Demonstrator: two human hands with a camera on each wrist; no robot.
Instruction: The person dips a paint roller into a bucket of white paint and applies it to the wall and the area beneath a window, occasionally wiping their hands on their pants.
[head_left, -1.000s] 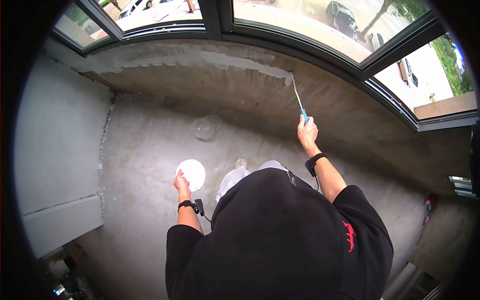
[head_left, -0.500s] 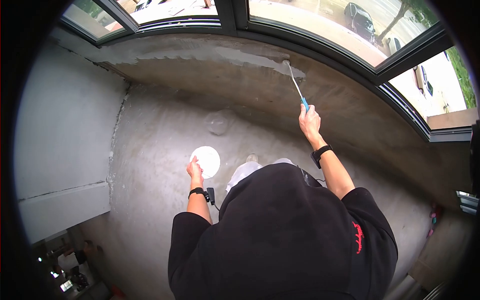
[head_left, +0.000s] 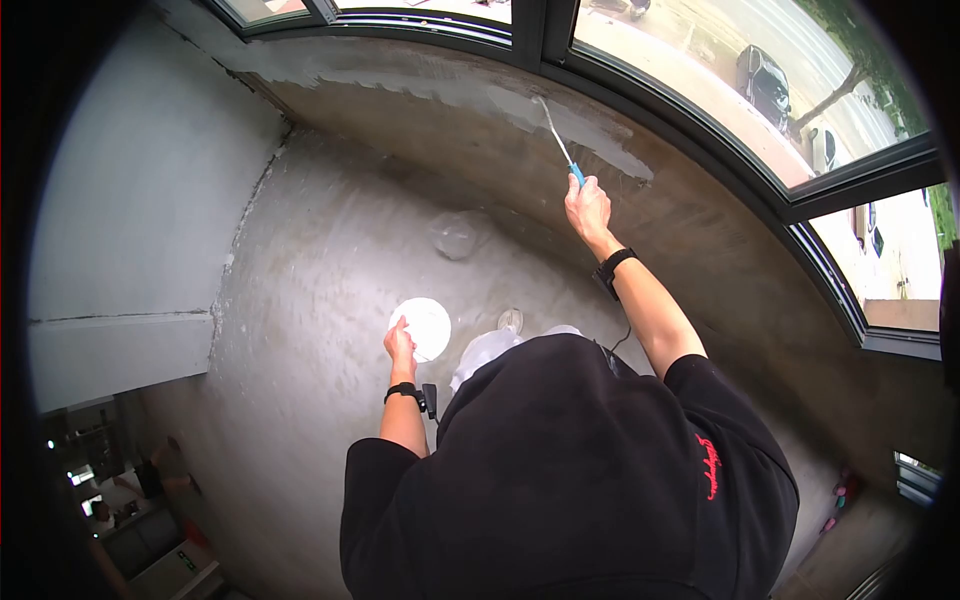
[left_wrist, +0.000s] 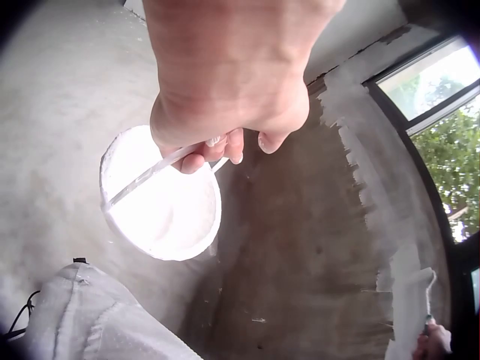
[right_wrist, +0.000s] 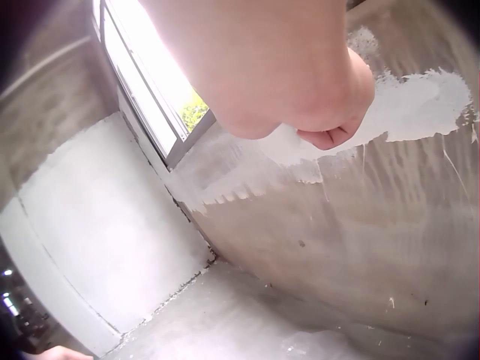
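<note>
My left hand hangs low in front of me, its fingers curled round the thin bail handle of a white paint bucket. White paint shows bright inside it. Out ahead, my right hand grips the blue handle of a small paint roller. The roller's head is up at the wall, just below the window frame, at the upper edge of a white paint band. In the right wrist view my hand covers the roller.
A dark window frame runs above the bare lower wall. At the left stands a pale wall panel. A clear plastic piece lies on the concrete floor. Another person is at the far lower left.
The roller has gone left and up along the wall with my right hand. The white band now extends further right. My left hand still holds the bucket, and the head view has turned.
</note>
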